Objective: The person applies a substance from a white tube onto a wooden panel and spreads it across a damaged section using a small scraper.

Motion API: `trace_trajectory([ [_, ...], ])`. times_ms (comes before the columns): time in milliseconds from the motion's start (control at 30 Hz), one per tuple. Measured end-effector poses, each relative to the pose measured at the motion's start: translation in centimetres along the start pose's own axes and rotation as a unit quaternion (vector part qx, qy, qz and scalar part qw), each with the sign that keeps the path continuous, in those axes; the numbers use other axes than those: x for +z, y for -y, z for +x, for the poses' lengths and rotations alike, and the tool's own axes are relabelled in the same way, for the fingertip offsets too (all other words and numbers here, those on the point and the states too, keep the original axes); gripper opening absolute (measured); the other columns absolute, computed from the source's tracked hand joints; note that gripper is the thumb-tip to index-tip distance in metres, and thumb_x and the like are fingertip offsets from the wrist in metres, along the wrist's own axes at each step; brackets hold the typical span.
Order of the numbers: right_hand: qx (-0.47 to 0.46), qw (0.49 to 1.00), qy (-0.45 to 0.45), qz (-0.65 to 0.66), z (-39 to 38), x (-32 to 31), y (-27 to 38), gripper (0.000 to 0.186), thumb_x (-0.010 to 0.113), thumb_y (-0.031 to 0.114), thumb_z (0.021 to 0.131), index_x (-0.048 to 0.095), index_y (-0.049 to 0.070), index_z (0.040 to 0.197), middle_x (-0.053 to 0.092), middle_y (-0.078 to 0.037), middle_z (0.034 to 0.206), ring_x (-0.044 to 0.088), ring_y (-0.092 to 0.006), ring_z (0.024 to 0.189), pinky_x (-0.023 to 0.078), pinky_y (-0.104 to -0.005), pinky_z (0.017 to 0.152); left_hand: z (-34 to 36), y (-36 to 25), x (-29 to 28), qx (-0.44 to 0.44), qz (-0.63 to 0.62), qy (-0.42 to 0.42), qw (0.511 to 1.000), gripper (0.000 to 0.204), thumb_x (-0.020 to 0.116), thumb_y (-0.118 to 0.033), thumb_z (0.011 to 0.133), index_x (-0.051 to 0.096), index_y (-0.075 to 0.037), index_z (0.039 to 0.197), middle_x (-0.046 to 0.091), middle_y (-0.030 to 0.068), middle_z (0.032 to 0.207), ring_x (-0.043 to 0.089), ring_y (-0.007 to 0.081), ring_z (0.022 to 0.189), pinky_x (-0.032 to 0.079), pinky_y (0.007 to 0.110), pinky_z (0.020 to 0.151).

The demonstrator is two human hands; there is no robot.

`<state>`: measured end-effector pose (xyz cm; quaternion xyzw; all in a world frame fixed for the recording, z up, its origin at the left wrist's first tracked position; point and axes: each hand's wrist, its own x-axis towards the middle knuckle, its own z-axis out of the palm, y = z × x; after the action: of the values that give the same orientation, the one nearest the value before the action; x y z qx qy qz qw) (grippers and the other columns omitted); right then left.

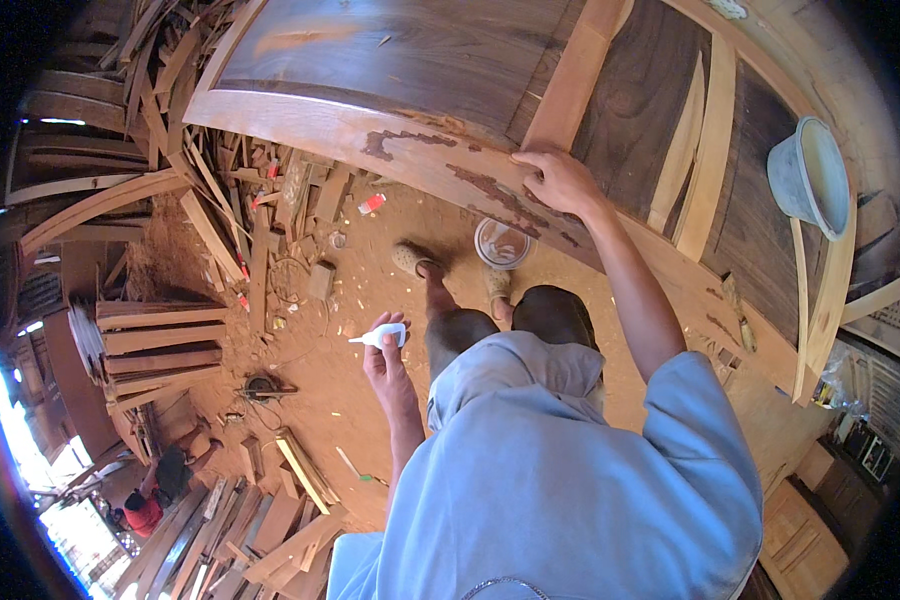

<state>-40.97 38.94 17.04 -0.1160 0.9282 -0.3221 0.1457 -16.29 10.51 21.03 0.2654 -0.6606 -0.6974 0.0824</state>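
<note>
My left hand (395, 385) is closed around a small white squeeze bottle (388, 336), its thin nozzle pointing left. It is held out over the floor, apart from the workpiece. My right hand (558, 182) is at the near rail of a large wooden panel (300, 118), beside a crosspiece (573, 85). Its fingers are curled and pressed together against the wood; whether anything small is between them is hidden. Dark reddish-brown patches (500, 195) run along this rail. Dark boards fill the frame, and loose pale strips (710, 150) lie on it.
A grey bucket (785, 180) stands on the panel's right end. Below the rail is a round tub (503, 245) with whitish-brown contents. Scrap wood (210, 235) and stacked boards (160, 340) occupy the left. A person in red (143, 512) is at the lower left.
</note>
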Motion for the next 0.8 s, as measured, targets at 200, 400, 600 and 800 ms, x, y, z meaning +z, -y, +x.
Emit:
trace_trajectory([
  [200,0.009,0.999,-0.043,-0.015,0.2,0.6,-0.7,0.043,0.057,0.02,0.085,0.062,0.013,0.128,0.064,-0.015,0.122,0.06,-0.0329,0.112,0.048,-0.0413,0.095,0.3,-0.6,0.5,-0.003,-0.006,-0.002,1.0,0.039,0.054,-0.028,0.101,0.054,0.002,0.127,0.064,0.0153,0.119,0.062,0.0214,0.107,0.048,0.034,0.096],
  [400,0.024,1.0,0.018,-0.005,1.2,-0.3,-0.5,0.045,0.062,0.023,0.084,0.061,0.013,0.128,0.065,-0.017,0.121,0.063,-0.0344,0.108,0.05,-0.0453,0.093,-0.5,-1.5,1.2,0.008,0.01,0.001,1.0,0.042,0.053,-0.03,0.101,0.052,0.001,0.129,0.064,0.0154,0.119,0.062,0.0217,0.107,0.049,0.035,0.094],
  [600,-0.038,0.999,-0.028,0.005,1.7,0.1,-0.9,0.041,0.063,0.022,0.083,0.064,0.01,0.122,0.067,-0.019,0.114,0.065,-0.0347,0.104,0.05,-0.0435,0.091,-1.6,-0.7,1.1,0.02,0.021,0.006,1.0,0.041,0.052,-0.03,0.102,0.052,0.001,0.129,0.063,0.0163,0.121,0.063,0.0223,0.106,0.049,0.036,0.095],
  [800,-0.053,0.998,0.017,-0.01,1.6,0.2,-0.8,0.047,0.062,0.02,0.084,0.059,0.01,0.129,0.067,-0.022,0.11,0.065,-0.0358,0.103,0.05,-0.0439,0.091,-3.6,-0.8,0.7,0.047,0.017,-0.016,0.999,0.04,0.052,-0.029,0.102,0.054,0.001,0.128,0.063,0.017,0.121,0.063,0.0232,0.107,0.049,0.036,0.095],
])
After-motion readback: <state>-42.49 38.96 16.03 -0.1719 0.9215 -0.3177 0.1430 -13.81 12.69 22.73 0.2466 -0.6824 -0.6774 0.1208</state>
